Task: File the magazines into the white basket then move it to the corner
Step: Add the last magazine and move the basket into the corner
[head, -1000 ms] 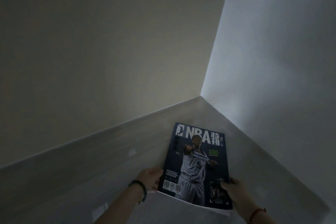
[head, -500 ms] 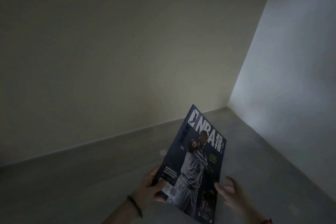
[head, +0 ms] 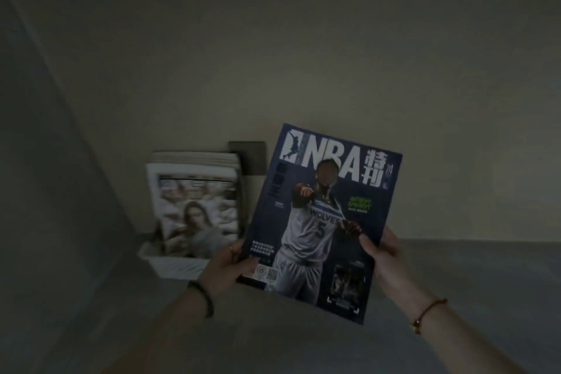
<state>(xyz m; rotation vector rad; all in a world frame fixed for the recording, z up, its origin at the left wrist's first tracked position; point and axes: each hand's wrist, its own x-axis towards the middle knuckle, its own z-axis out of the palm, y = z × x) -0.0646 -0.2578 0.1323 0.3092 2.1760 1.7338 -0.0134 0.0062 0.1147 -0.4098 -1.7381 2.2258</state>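
I hold a dark blue NBA magazine (head: 321,215) face up in front of me, tilted a little to the right. My left hand (head: 226,267) grips its lower left corner and my right hand (head: 384,258) grips its right edge. To the left of it, a white basket (head: 173,264) stands on the grey floor against the wall. Several magazines (head: 197,200) stand upright inside it, the front one with a pale cover.
A dark square plate (head: 250,158) sits on the beige wall just behind the basket. A wall corner runs diagonally at the far left (head: 69,118). Grey floor (head: 455,267) stretches to the right of the magazine. The room is dim.
The view has swung left from the bare right-hand corner to the basket by the wall. My right hand, off the magazine half a second ago, now grips its right edge.
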